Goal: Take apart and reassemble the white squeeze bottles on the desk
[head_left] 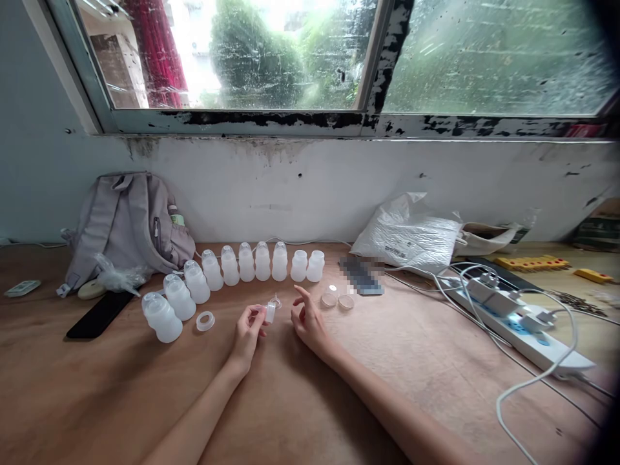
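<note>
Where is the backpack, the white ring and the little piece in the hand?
backpack [126,219], head view, front panel.
white ring [205,321], head view, its rim.
little clear piece [270,312], head view, its body, pinched by left hand [248,334].

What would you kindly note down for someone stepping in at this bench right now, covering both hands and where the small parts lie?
Left hand: pinching a small clear plastic piece at its fingertips.
Right hand: empty, fingers loosely curled, resting on the wooden table beside it.
Another small clear piece lies just beyond the hands.
A curved row of white bottles stands behind; most appear capped, the two rightmost look uncapped.
A loose white ring lies near the left bottles; two clear round discs lie to the right.
</note>
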A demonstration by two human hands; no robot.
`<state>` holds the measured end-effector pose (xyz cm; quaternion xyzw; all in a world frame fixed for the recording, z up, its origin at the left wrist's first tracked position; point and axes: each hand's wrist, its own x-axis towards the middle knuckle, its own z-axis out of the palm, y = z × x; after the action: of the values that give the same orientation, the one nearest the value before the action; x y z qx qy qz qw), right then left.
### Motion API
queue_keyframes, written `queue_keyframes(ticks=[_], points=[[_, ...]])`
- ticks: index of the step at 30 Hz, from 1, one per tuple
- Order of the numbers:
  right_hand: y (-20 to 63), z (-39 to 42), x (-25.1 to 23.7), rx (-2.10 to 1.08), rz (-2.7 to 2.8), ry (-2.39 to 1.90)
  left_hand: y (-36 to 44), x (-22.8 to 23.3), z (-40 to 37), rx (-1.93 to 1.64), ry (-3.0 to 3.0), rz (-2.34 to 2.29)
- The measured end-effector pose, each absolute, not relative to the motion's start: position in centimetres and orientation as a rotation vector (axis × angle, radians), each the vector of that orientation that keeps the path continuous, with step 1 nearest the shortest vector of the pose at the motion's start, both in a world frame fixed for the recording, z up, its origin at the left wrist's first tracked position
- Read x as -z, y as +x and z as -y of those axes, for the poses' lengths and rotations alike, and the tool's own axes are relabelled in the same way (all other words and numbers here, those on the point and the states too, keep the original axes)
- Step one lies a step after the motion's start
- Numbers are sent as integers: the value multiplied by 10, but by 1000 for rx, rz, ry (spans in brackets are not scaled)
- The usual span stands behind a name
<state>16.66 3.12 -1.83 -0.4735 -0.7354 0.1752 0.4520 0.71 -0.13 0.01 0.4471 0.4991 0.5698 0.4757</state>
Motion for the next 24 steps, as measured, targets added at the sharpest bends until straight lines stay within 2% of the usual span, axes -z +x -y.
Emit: queue_keyframes(ticks=[4, 11, 16, 20, 24], points=[[175, -74, 3, -221, 1899, -1338, 3, -1, -1, -1395, 1007, -1206], [184, -129, -25, -150, 1833, -1638, 0, 1, -4, -1426, 977, -1187], [183, -114, -32, -61, 1824, -1612, -2, -1, -3, -1422, 956, -1188], [187, -86, -36, 125, 1809, -1440, -1, -1, -2, -1415, 941, -1171], [191, -56, -34, 43, 1788, -1302, 2, 1, -1, -1418, 947, -1165]])
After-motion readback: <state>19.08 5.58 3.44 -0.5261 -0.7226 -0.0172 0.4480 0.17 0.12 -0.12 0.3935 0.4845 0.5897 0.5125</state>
